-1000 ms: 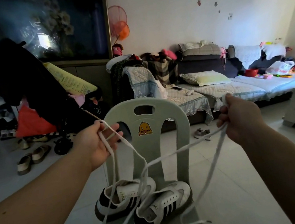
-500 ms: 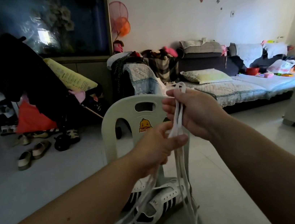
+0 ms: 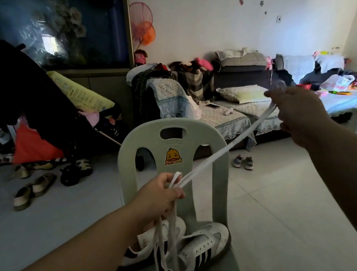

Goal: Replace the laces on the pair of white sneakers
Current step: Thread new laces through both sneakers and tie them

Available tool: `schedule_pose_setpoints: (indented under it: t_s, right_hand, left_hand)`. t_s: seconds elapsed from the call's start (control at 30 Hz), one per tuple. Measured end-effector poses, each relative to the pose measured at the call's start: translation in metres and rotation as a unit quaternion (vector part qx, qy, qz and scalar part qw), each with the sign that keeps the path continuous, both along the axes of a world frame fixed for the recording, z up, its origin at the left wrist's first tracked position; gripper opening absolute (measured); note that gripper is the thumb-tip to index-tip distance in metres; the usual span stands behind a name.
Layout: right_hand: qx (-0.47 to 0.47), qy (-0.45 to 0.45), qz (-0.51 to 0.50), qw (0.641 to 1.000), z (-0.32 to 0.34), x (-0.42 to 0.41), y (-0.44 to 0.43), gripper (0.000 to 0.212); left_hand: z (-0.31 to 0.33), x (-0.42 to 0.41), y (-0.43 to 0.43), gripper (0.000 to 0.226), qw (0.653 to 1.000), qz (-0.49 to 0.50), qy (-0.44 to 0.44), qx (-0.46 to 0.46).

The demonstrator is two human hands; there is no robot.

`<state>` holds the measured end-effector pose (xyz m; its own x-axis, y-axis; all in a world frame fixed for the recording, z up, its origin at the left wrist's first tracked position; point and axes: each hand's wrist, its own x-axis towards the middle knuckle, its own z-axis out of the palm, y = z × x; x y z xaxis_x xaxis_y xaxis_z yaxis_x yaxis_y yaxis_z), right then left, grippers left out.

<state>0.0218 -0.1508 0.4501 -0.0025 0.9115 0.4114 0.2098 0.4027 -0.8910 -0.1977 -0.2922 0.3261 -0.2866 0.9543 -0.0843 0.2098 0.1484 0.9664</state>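
My left hand is low and near the middle, its fingers curled round the white laces, which loop out past my knuckles. From there two flat strands run taut on a slant, up and to the far right, across the front of the chair back just beside its duck sticker, to my right hand. That hand is raised at the right, fingers bent and pinching the strands; a bit of lace shows blurred above it, and I cannot tell how it ends. The loose tails hang straight down from my left fist, over the sneakers and on past the near edge of the seat. The white sneakers with black stripes sit side by side on the seat, touching each other, their long axes running near-left to far-right, toes pointing at the chair back and heels toward me. Their eyelets look bare.
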Motion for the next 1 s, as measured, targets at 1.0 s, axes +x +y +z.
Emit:
schedule_pose_setpoints:
  t_s: [1.0]
  right_hand:
    - [-0.015,-0.435,0.147,0.888,-0.043,-0.208,0.192,0.042]
  left_hand:
    - [0.099,-0.123,0.216,0.026,0.978,0.078,0.188,0.048]
